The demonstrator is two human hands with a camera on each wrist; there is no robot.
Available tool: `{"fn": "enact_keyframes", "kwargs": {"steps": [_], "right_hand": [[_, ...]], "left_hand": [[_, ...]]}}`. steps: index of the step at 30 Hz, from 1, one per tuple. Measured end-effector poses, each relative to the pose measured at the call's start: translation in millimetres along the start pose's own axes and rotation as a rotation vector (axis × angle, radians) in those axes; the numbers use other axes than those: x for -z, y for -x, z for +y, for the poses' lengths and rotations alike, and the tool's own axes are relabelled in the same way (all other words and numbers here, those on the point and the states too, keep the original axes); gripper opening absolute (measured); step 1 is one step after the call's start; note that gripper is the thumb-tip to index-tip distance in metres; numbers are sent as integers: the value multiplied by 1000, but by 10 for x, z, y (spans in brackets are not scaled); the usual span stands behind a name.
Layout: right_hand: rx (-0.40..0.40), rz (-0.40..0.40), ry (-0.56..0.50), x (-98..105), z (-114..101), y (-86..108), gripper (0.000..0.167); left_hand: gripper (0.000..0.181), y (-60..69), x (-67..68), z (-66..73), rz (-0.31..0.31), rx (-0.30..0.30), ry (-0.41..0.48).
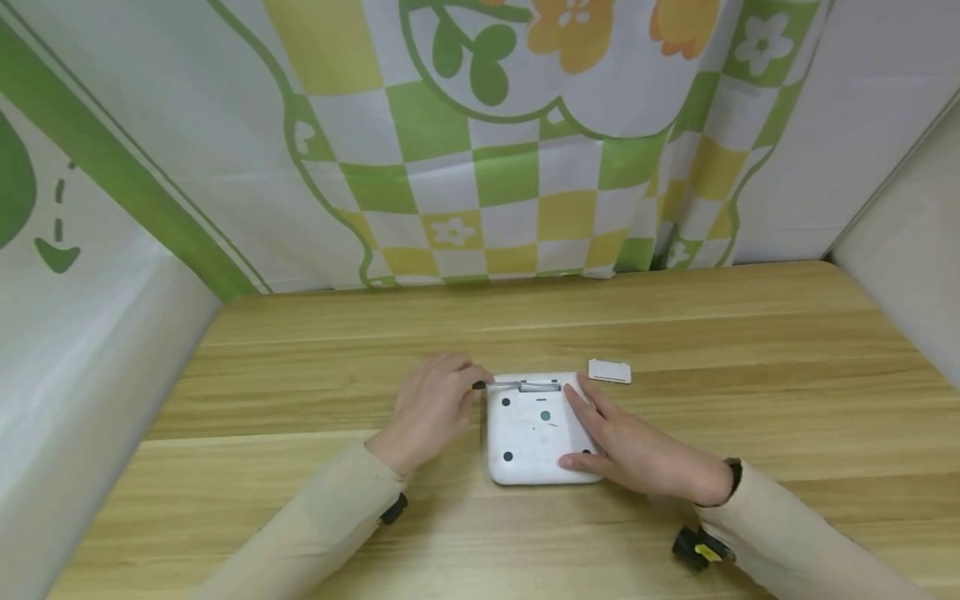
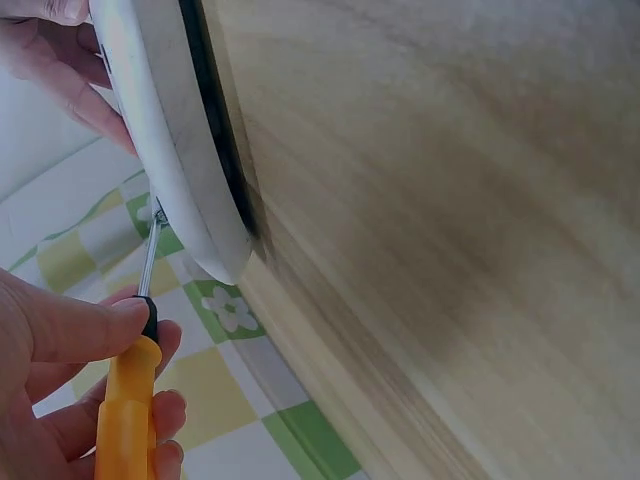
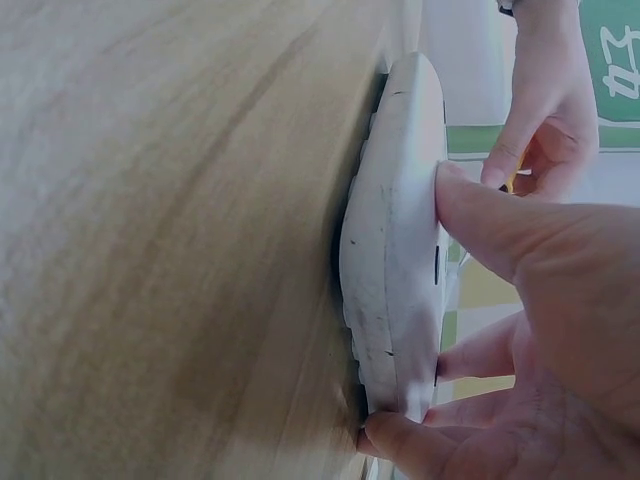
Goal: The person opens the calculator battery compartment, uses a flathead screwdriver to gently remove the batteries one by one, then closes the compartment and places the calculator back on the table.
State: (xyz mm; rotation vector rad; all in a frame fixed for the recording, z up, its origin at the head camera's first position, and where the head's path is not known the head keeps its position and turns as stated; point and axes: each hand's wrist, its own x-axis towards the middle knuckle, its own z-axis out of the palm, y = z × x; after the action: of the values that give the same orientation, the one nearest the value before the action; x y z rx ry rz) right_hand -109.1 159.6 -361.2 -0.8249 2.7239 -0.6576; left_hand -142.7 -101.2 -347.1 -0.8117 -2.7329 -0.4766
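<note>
Gripping screwdriver [image 2: 123, 420] in left hand [image 1: 432, 408], left of centre. Holding white device [image 1: 532, 442] with right hand [image 1: 641, 446], lower centre. Probably light, stiff, smooth; best held by side edges.

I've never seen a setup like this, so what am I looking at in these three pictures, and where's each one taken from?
There's no robot here, just a person's two bare hands. The wide picture comes from a camera on the head; the other two come from cameras on the left and right wrists, each watching its own hand. On the light wooden table lies a flat, white, squarish device, its side with dark round feet facing up. The left hand holds a screwdriver with an orange handle, its metal shaft pointing toward a slot in the device. The right hand rests on the device. Just beyond lies a small white rectangular piece.
</note>
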Motion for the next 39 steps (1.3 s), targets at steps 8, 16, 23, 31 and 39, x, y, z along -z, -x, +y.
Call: {"fn": "enact_keyframes", "kwargs": {"steps": [8,16,23,31,39], "right_hand": [[-3,-10,-4,5,-3,2,82],[-10,-21,-13,-7,-11,-10,82],[-3,-10,-15,7,-3,-1,82],[-22,-31,-28,0,3,-6,82],[-21,-21,-15,-14,8,-11,82]], "left_hand": [[24,10,-8,26,21,56,40],[26,62,-15,13,3,91,9],[27,94,37,80,-24,91,-19],[20,33,3,189,-74,103,-31],[20,-82,-87,264,-108,95,-36]]}}
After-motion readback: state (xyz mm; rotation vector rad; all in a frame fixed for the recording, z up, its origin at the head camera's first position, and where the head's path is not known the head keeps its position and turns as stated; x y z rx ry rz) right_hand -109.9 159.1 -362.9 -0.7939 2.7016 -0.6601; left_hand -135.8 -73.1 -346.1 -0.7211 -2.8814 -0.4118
